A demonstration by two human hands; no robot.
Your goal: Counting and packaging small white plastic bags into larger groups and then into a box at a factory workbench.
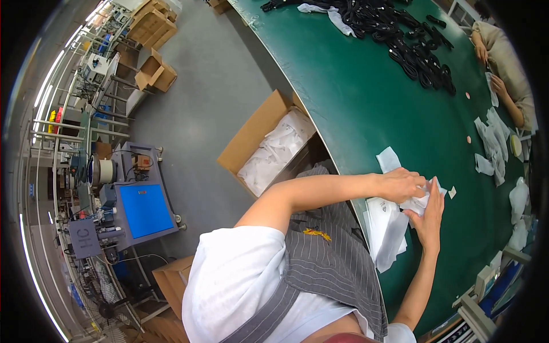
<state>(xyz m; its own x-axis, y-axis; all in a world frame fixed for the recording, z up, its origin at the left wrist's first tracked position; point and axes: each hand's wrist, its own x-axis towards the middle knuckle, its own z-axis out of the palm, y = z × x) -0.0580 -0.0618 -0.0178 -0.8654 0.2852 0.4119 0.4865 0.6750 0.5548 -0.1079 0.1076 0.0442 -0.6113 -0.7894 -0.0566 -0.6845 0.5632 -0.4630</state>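
Far left of the grip, well apart from it, stands a wheeled cart (142, 212) with a flat blue top; a cable reel (104, 171) is located just beyond that top. An open carton (157, 73) sits on the floor, far to the left of the grip and beyond it. Nearer to the grip, still on its left, a second carton (247, 142) contains loose white packets (278, 146) and stands beside the edge of the green table (343, 114).

A stack of flat white pieces (378, 220) lies on the table just on the near side of the grip. A flat white pouch (389, 159) lies just beyond the left hand. Bundles of black cable (394, 37) occupy the table well beyond the grip.

The left hand (404, 186) has its fingers bent down onto the white bag (416, 204). The bag is crumpled and positioned between both hands, above the table. The right hand (430, 219) supports the bag from the right side, thumb and fingers apart around it. Whether the bag contains an item cannot be told.

A small pale tag (452, 192) lies just right of the grip. Farther right, a co-worker's hands (500, 86) hold a narrow white sleeve (492, 96). Loose clear-white bags (495, 140) lie on the table nearer than that sleeve.
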